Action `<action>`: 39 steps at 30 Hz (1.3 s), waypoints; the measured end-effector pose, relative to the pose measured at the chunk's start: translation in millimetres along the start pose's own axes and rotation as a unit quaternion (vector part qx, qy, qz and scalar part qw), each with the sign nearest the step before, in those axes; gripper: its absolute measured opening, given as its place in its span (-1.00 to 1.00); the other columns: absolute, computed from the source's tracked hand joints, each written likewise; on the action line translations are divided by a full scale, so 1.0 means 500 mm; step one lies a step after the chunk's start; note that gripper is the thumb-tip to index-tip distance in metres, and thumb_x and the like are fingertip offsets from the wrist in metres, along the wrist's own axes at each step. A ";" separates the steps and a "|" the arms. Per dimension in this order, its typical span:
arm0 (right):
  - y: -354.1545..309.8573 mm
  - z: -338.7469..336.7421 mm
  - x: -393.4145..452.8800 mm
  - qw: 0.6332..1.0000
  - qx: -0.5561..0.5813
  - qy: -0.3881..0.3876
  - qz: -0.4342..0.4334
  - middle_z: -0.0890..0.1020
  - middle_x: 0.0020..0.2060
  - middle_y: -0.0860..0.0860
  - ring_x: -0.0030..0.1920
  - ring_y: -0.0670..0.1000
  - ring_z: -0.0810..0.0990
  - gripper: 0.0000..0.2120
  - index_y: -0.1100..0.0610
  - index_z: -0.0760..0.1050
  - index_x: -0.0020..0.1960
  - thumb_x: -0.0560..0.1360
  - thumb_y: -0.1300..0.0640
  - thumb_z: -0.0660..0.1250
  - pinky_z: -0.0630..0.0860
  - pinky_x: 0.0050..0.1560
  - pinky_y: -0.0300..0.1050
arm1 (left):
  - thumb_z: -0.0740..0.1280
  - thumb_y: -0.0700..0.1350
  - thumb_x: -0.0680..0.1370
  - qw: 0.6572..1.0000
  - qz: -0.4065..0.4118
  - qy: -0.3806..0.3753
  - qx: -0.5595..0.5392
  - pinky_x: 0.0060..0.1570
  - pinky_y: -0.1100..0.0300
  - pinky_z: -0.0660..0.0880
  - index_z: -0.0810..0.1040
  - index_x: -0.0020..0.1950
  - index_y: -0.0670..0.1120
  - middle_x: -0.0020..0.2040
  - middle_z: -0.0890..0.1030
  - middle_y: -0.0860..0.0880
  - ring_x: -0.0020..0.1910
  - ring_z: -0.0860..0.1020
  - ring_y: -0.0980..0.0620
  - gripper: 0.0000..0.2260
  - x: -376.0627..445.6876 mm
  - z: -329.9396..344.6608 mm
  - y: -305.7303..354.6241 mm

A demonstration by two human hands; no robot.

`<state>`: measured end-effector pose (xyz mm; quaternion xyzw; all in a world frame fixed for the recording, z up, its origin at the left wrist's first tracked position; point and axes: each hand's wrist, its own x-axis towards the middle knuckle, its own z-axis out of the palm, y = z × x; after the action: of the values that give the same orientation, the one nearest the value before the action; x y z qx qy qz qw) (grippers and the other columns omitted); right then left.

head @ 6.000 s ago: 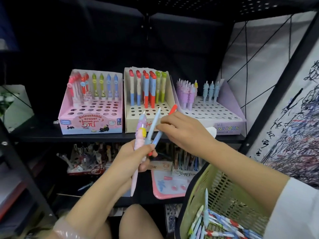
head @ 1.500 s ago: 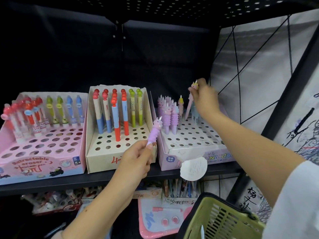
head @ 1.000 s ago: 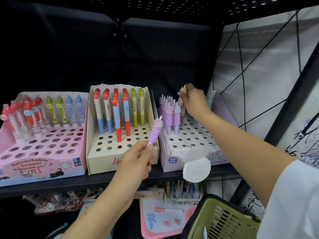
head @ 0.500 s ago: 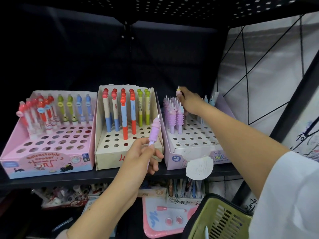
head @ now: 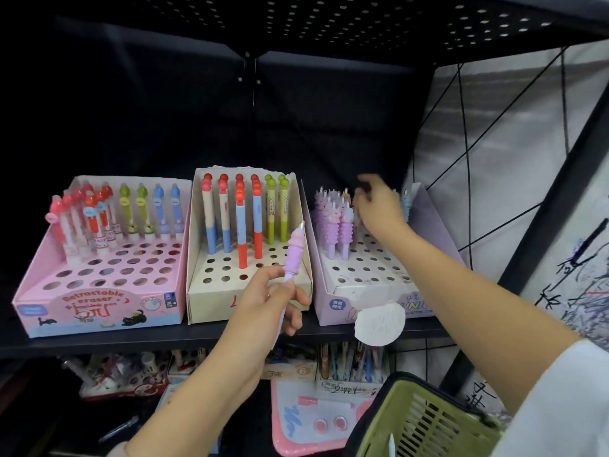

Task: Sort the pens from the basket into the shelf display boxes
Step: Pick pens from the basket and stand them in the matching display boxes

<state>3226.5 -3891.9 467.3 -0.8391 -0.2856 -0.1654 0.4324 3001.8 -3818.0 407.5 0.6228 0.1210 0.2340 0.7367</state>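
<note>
Black metal shelf (head: 211,339) carries three display boxes side by side: pink box (head: 99,291), cream box (head: 214,301), lilac box (head: 379,291), with a green basket (head: 428,420) below right. Our right hand (head: 379,209) reaches over the lilac box's back rows, blurred, so we cannot tell how its fingers lie or whether they hold anything. Our left hand (head: 267,301) pinches one lilac pen (head: 293,255) before the cream box, long axis near upright, tip up.
</note>
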 end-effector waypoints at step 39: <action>-0.049 -0.021 -0.162 0.989 -0.044 -0.129 -0.054 0.59 -0.14 0.13 -0.19 0.15 0.64 -0.75 0.19 0.32 0.23 0.59 0.12 0.17 0.58 -0.10 0.11 | 0.19 -0.22 0.59 0.991 0.058 -0.009 0.123 0.13 0.34 0.40 0.47 0.10 0.07 0.10 0.56 0.13 0.12 0.49 0.25 -0.79 -0.086 -0.017 0.005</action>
<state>3147.7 -3916.4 446.0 -0.8549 -0.3760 -0.0914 0.3455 2960.4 -3831.7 403.7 0.7168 0.1062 0.2541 0.6406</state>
